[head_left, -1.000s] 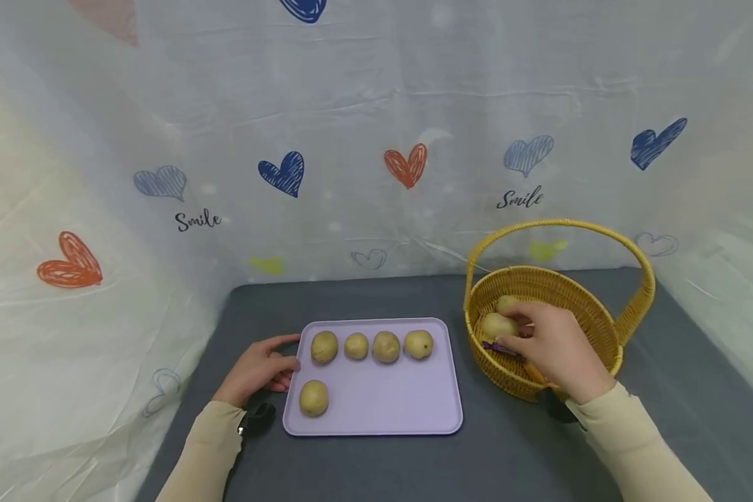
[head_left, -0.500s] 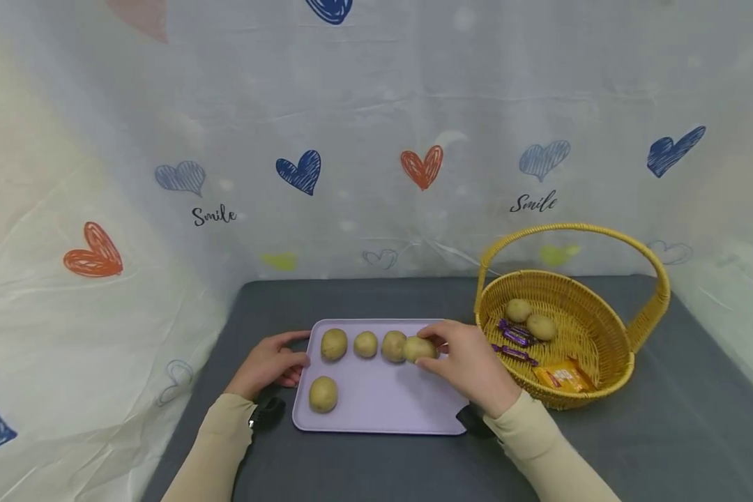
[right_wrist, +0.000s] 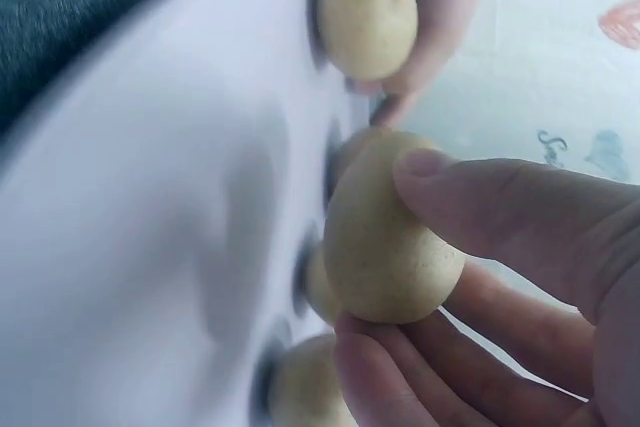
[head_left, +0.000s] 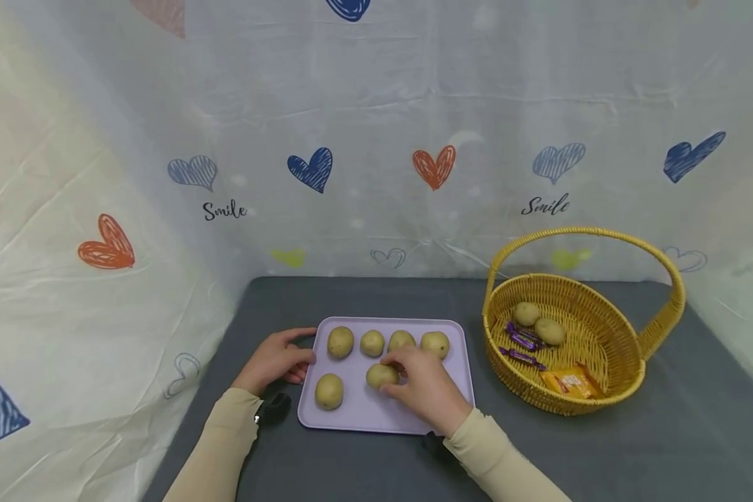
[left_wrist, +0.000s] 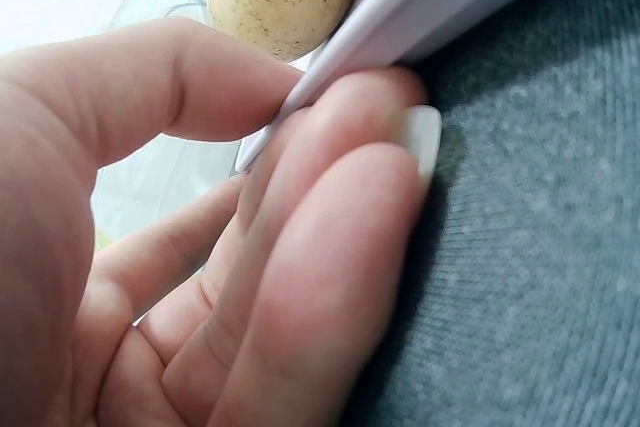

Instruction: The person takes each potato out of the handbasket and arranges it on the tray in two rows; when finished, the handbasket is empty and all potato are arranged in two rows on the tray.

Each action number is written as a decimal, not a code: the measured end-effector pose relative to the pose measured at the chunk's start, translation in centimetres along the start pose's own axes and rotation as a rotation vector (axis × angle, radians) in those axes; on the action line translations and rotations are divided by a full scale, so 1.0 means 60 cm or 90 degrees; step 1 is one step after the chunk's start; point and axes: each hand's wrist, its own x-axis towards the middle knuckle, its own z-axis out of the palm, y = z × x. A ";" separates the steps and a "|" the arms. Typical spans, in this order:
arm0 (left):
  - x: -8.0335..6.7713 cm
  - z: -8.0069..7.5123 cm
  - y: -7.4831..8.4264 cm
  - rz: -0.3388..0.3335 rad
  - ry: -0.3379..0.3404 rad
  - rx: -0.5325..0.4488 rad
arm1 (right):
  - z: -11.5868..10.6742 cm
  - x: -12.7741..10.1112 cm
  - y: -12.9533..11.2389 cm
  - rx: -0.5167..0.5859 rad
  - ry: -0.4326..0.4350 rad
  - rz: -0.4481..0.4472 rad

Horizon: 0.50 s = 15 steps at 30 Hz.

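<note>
A lilac tray lies on the dark table, with a row of potatoes along its far side and one potato near its front left. My left hand pinches the tray's left rim; in the left wrist view the thumb lies on the rim and curled fingers are against its outer side. Over the middle of the tray, my right hand holds another potato between thumb and fingers. The right wrist view shows this potato apart from the tray surface. Part of the row is hidden behind the right hand.
To the right of the tray stands a yellow wicker basket with a tall handle. Inside are two potatoes, purple-wrapped candies and an orange packet. A white curtain with printed hearts hangs behind the table.
My right hand has carried a potato out of the basket, leftward to above the tray's middle. My left hand has stayed at the tray's left rim. The head view has shifted slightly.
</note>
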 end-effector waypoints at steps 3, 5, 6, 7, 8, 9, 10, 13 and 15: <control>0.000 0.000 -0.001 0.001 -0.003 0.001 | 0.010 -0.001 -0.002 -0.001 0.001 -0.001; -0.001 -0.001 -0.001 0.001 -0.006 0.001 | 0.016 -0.001 -0.003 -0.003 -0.003 -0.003; -0.001 -0.001 0.000 0.002 -0.006 -0.001 | 0.019 -0.001 -0.004 -0.005 -0.007 -0.005; 0.000 -0.002 0.000 0.002 -0.006 -0.002 | 0.022 -0.001 -0.004 -0.005 -0.010 -0.009; 0.000 -0.002 0.000 0.002 -0.007 -0.002 | 0.024 -0.001 -0.004 -0.005 -0.013 -0.015; 0.000 -0.002 0.001 0.003 -0.006 -0.002 | 0.026 -0.001 -0.005 -0.004 -0.016 -0.017; 0.000 -0.002 0.001 0.004 -0.005 -0.001 | 0.028 0.000 -0.005 -0.002 -0.018 -0.019; 0.000 -0.002 0.000 0.004 -0.005 -0.001 | 0.032 0.000 -0.008 -0.001 -0.020 -0.019; 0.001 -0.002 -0.001 0.003 -0.006 -0.003 | 0.034 0.000 -0.009 -0.006 -0.020 -0.017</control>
